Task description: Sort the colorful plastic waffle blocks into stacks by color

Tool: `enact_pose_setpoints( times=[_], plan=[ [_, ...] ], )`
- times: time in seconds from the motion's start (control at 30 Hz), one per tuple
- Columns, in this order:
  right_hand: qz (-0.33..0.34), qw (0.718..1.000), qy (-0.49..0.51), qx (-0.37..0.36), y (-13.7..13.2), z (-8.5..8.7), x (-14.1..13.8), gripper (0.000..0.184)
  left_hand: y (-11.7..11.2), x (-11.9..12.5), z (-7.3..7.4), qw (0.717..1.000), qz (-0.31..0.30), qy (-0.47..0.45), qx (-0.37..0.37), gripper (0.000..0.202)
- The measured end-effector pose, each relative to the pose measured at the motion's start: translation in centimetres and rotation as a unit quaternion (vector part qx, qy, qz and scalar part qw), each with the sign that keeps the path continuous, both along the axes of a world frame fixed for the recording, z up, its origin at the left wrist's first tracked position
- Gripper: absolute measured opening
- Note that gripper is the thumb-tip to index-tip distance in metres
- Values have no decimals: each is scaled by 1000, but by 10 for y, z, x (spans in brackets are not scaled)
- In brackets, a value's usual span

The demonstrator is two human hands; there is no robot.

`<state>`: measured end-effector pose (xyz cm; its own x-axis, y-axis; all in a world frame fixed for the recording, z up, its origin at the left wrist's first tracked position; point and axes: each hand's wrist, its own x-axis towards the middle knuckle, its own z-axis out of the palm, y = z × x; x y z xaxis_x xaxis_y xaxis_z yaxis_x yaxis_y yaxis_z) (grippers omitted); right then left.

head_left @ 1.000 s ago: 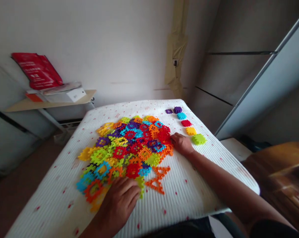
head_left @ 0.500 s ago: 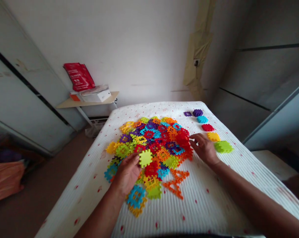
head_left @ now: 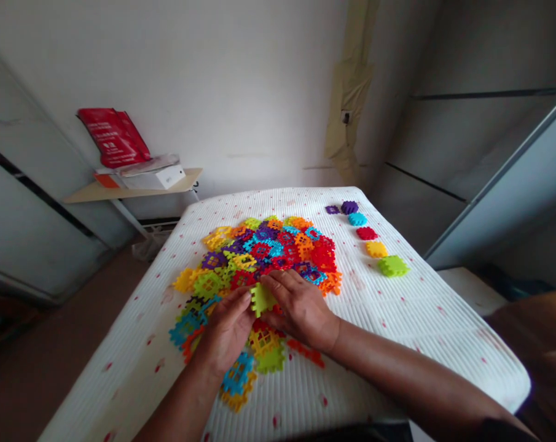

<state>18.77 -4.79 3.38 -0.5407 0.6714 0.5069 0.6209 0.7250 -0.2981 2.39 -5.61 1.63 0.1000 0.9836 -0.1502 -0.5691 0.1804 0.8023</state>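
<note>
A pile of several flat, colourful interlocking plastic tiles [head_left: 268, 252] lies spread on a white ribbed table cover [head_left: 397, 313]. Over the near part of the pile, my left hand [head_left: 225, 331] and my right hand [head_left: 298, 307] meet around one lime-green tile [head_left: 260, 299]. Both hands pinch it, left on its left edge, right on its right. Small stacks sorted by colour stand in a row at the far right: purple [head_left: 349, 207], cyan [head_left: 357, 218], red [head_left: 366, 233], yellow [head_left: 376, 248], green [head_left: 392, 266].
A low shelf [head_left: 134, 187] by the wall at the left holds a white box and a red bag [head_left: 114, 136]. Grey cabinet doors stand on both sides. A brown wooden surface [head_left: 540, 331] shows at the right edge.
My left hand lifted a lime-green tile from the pile. My right hand came from the pile's right edge to the middle and took hold of the same tile.
</note>
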Motion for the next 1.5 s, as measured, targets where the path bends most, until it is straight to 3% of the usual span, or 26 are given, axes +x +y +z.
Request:
enact_pose_setpoints(
  times=[0.13, 0.27, 0.33, 0.4, 0.53, 0.6, 0.7, 0.8, 0.9, 1.23, 1.4, 1.5],
  plan=[
    [13, 1000, -20, -4, -1, 5, 8, 56, -3, 2, 0, 998, -24, 50, 9, 19],
    [-2, 1000, -18, 4, 7, 21, 60, 55, -4, -13, -4, 971, -2, 236, 49, 28],
    [-55, 998, -16, 4, 12, 29, 105, 52, -3, -24, -9, 927, 7, 363, 98, 32],
    [-124, 991, -49, 7, 18, 34, 156, 48, -3, -33, -13, 865, -1, 471, 174, 29],
    [-189, 971, -139, -37, 27, 30, 239, 46, 0, -30, -18, 738, -26, 579, 345, 18],
    [-201, 961, -176, -66, 30, 26, 260, 45, 3, -21, -20, 683, -29, 600, 416, 16],
    [-211, 949, -210, -104, 35, 22, 270, 47, 11, -8, -23, 607, -34, 623, 492, 17],
    [-218, 940, -230, -128, 39, 21, 268, 48, 18, 1, -28, 559, -40, 643, 522, 19],
    [-204, 938, -240, -143, 42, 18, 268, 47, 21, 3, -30, 541, -54, 660, 517, 20],
    [-186, 948, -204, -154, 54, -8, 278, 45, 15, 5, -17, 537, -81, 703, 459, 22],
    [-195, 951, -199, -131, 48, -1, 277, 54, 10, 18, -2, 542, -96, 690, 469, 21],
    [-189, 961, -187, -83, 37, 10, 262, 55, 9, 32, 5, 518, -114, 706, 469, 16]
  ],
)
